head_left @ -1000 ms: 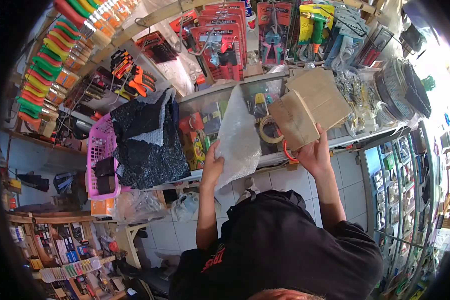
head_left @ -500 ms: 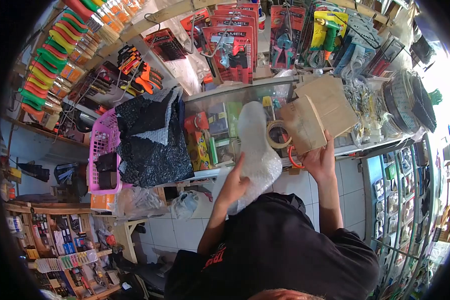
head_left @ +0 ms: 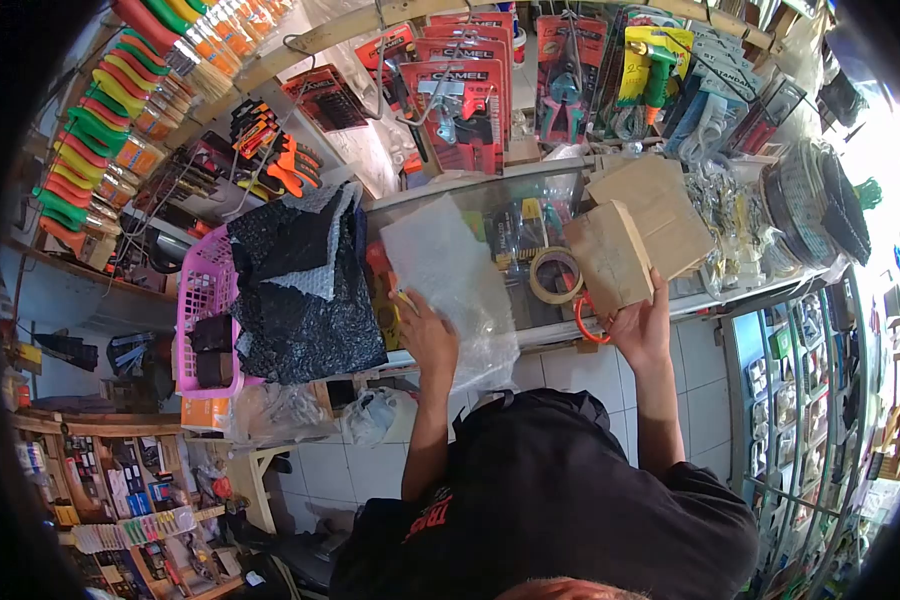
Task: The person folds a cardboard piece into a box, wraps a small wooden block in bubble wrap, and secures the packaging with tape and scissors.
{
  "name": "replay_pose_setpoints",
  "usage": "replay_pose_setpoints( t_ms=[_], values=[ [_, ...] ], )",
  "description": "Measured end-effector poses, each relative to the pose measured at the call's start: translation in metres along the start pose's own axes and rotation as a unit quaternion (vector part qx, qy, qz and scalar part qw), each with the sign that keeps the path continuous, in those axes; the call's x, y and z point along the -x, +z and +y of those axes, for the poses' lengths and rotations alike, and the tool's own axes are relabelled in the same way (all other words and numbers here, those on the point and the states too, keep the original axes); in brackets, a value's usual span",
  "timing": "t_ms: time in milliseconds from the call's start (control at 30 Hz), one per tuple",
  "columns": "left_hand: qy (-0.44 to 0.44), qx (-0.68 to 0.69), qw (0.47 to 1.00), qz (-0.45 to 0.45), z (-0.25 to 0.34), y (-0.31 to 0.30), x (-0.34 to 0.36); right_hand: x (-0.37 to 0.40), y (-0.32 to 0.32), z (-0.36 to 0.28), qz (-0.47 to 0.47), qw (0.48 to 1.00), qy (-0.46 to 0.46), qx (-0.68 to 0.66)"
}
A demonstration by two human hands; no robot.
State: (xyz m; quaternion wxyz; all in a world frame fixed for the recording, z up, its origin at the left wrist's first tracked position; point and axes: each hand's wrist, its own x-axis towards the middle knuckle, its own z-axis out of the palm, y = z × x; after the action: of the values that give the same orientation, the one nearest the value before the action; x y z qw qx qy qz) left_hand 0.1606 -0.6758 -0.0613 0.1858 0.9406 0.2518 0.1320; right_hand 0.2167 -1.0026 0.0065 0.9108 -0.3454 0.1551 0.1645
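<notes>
Clear bubble wrap (head_left: 455, 285) lies across the glass counter top, its lower end over the front edge. My left hand (head_left: 430, 340) is at the wrap's left edge, fingers partly bent; what its fingertips hold, if anything, is too small to name. My right hand (head_left: 640, 325) grips a brown cardboard box (head_left: 608, 262) by its lower right corner. Orange-red scissor handles (head_left: 587, 322) show just left of that hand. Between the wrap and the box lies a roll of tan tape (head_left: 555, 276).
A pink basket (head_left: 207, 305) and black bubble wrap (head_left: 310, 310) sit at the left of the counter (head_left: 530, 335). Flat cardboard (head_left: 660, 215) lies behind the box. Packaged tools (head_left: 460, 110) hang along the back, and a shelf case (head_left: 800, 400) stands at the right.
The clear bubble wrap has moved left and spread flatter over the glass. My left hand has moved left and slightly up. My right hand still holds the box in nearly the same place.
</notes>
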Motion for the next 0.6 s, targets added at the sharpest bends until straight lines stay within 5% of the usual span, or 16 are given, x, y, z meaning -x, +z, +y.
replay_pose_setpoints(
  t_ms=[67, 167, 300, 600],
  values=[
    [0.089, -0.082, 0.988, 0.097, -0.005, 0.015, -0.006, -0.003, -0.002, 0.003, -0.001, 1.000, 0.002, -0.001],
    [0.214, -0.090, 0.973, 0.002, -0.002, 0.027, 0.003, -0.005, -0.002, 0.004, -0.018, 1.000, 0.001, -0.001],
    [0.251, -0.066, 0.963, -0.069, -0.001, 0.054, 0.008, -0.003, -0.003, 0.006, -0.026, 1.000, 0.000, -0.002],
    [0.256, -0.042, 0.962, -0.081, 0.008, 0.075, -0.130, 0.004, 0.003, 0.011, -0.043, 0.999, -0.002, 0.006]
  ],
)
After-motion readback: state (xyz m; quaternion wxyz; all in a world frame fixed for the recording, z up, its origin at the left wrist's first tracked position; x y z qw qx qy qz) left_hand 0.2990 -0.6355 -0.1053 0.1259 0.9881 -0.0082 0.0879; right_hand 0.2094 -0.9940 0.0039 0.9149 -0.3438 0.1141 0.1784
